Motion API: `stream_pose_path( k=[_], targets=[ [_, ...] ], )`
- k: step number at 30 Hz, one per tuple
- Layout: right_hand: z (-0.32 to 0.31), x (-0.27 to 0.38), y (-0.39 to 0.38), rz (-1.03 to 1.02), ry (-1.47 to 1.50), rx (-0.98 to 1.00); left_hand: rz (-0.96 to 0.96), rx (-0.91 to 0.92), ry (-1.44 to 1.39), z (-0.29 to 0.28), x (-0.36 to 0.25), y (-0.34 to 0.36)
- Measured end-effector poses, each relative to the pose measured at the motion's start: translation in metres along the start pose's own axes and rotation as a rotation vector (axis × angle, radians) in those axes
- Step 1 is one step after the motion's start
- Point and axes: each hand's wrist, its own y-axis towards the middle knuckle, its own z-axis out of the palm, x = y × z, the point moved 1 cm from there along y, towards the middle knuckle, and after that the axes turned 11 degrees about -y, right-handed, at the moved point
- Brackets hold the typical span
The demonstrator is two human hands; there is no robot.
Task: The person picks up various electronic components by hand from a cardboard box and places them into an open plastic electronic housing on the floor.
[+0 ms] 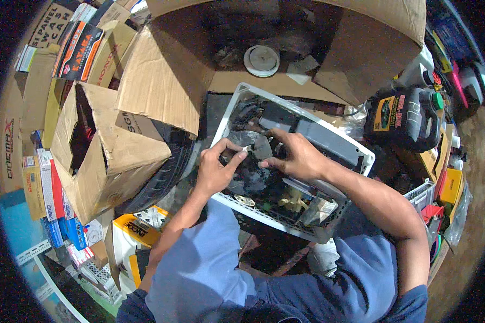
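Note:
My left hand (pixel 218 164) pinches a small pale piece (pixel 246 149) between thumb and index finger, against a dark grey, irregular plastic-looking part (pixel 256 140). My right hand (pixel 296 156) grips that dark part at its right side, fingers curled behind it and thumb on the front. Both hands are over a white plastic crate (pixel 369 159) with black parts, a flat grey piece (pixel 320 137), beige fittings (pixel 292 201) and small metal pieces (pixel 244 199) inside. The underside of the held part is hard to make out.
An open cardboard box (pixel 156 70) stands behind, with a white round lid (pixel 261 59) inside. At left are a torn carton (pixel 118 172), a tyre (pixel 161 185) and stacked boxes (pixel 40 177). A black jerrycan (pixel 415 121) sits at right. My blue-clad legs flank the crate's near side.

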Motion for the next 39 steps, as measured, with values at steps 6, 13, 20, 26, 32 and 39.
stream_pose_path(
  k=[6, 13, 20, 26, 32, 39],
  targets=[
    [-0.002, 0.014, 0.036, 0.023, -0.019, -0.128, 0.126, -0.25, 0.072, -0.005, 0.009, 0.003],
    [0.014, -0.002, 0.073, -0.259, -0.245, -0.184, -0.064, -0.236, 0.047, -0.006, 0.014, -0.002],
    [0.026, 0.0, 0.067, -0.231, -0.525, -0.168, 0.212, -0.257, 0.276, -0.009, 0.021, -0.002],
    [0.027, -0.003, 0.051, -0.392, -0.923, -0.192, 0.28, -0.239, 0.276, -0.01, 0.04, -0.014],
    [0.046, -0.016, 0.039, -0.375, -1.088, -0.038, 0.271, -0.195, 0.296, -0.008, 0.04, -0.02],
    [0.035, -0.003, 0.035, -0.435, -1.078, -0.008, 0.215, -0.127, 0.325, -0.002, 0.041, -0.027]
  ],
)
